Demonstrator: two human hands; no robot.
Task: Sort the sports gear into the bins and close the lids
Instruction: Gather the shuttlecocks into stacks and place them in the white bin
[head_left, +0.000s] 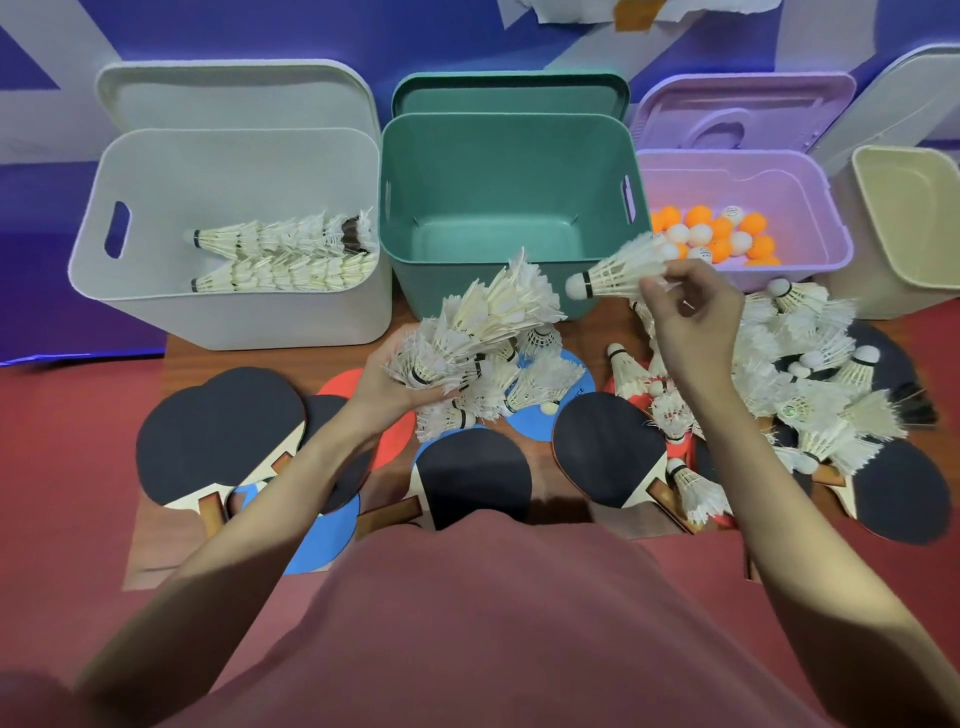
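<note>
Wooden table (561, 470), centre frame: paddles (472, 480), loose shuttlecocks (810, 395). Left hand (395, 389) gripping nested shuttlecock stack (483, 322); right hand (691, 322) pinching single shuttlecock (618, 270). Upper frame: white bin (228, 312), green bin (511, 156), purple bin (826, 208), lids open.

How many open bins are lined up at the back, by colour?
White bin: 1
Green bin: 1
Purple bin: 1
Beige bin: 1
Total: 4

far-left bin (228, 312) white | middle bin (509, 171) teal | right bin (810, 176) lilac | balls (717, 234) orange, white | shuttlecocks (810, 374) white | paddles (608, 452) black, red, seemingly blue
</note>
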